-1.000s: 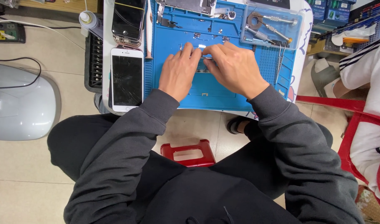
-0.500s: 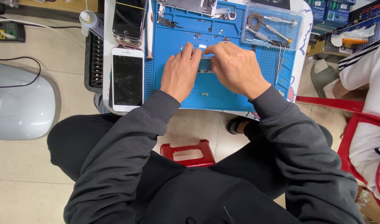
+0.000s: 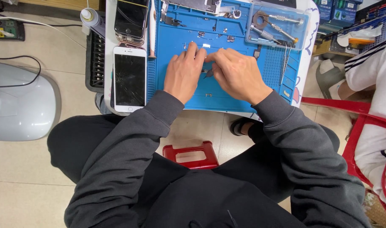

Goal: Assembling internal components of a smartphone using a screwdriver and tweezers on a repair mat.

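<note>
Both hands, left hand [image 3: 183, 72] and right hand [image 3: 238, 74], meet over the blue mat [image 3: 226, 95] beside a cracked phone [image 3: 129, 79].

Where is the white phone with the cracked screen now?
In the head view, the white phone lies on the table's left side, just left of the blue mat, below a dark phone.

We're over a small white bench [image 3: 307, 50], nearly covered by a blue work mat [image 3: 226, 95]. Left of the mat lies a white phone with a cracked screen [image 3: 129, 79], a dark phone [image 3: 132, 17] just above it.
</note>
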